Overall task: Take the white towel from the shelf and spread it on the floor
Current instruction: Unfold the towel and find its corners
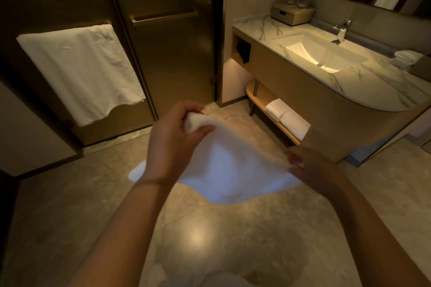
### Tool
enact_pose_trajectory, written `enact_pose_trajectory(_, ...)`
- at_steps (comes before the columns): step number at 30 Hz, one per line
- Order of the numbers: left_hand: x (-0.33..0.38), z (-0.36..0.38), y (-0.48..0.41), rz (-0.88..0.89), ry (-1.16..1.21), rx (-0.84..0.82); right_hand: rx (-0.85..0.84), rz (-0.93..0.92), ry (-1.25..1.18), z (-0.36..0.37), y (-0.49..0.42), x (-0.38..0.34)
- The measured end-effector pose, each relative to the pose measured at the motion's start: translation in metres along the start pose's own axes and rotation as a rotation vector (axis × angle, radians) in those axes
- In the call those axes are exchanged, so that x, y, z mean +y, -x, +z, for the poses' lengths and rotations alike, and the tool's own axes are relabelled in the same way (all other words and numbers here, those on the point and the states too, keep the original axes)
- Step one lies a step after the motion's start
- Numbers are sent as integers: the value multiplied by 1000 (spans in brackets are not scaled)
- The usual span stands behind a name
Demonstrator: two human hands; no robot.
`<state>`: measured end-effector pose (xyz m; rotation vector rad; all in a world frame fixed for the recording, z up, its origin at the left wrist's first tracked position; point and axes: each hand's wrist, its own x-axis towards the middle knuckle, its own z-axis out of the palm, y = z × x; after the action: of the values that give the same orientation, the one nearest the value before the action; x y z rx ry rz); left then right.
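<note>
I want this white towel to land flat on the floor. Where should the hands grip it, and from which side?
Grip the white towel at the two corners of its top edge, from above. The left hand bunches one end and the right hand pinches the other; the cloth hangs between them, so it would likely drop flat.

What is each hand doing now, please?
Left hand: closed, gripping one corner of the white towel.
Right hand: pinching the opposite edge.

I saw both hands, left hand (172,140) and right hand (307,165), gripping the white towel (233,170) above the floor (210,240).
</note>
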<state>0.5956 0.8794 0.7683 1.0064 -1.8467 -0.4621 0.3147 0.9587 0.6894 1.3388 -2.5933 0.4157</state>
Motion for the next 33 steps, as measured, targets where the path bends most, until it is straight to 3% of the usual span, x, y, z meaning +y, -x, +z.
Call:
enact_pose_trajectory(1,5,5,1,-2,17,-34,-130,-67,-166,-3,2,-4)
enact_pose_trajectory(3,11,14,5,14,9,-108,-649,-305,-626,-9,17,-21)
enact_pose_trajectory(4,13,17,5,16,-6,-117,-683,-374,-722,-14,23,-33)
enact_pose_trajectory(8,11,16,9,0,-30,-146,-390,-474,-795,-16,42,-90)
enact_pose_trajectory(12,7,5,14,-35,11,-168,-164,-443,-856,-13,53,-121)
enact_pose_trajectory(25,-21,-7,44,-269,65,-111,-130,-448,-927,-42,35,-131)
enact_pose_trajectory(33,-14,5,24,-38,-93,-110,-165,-505,-933,-58,28,-122)
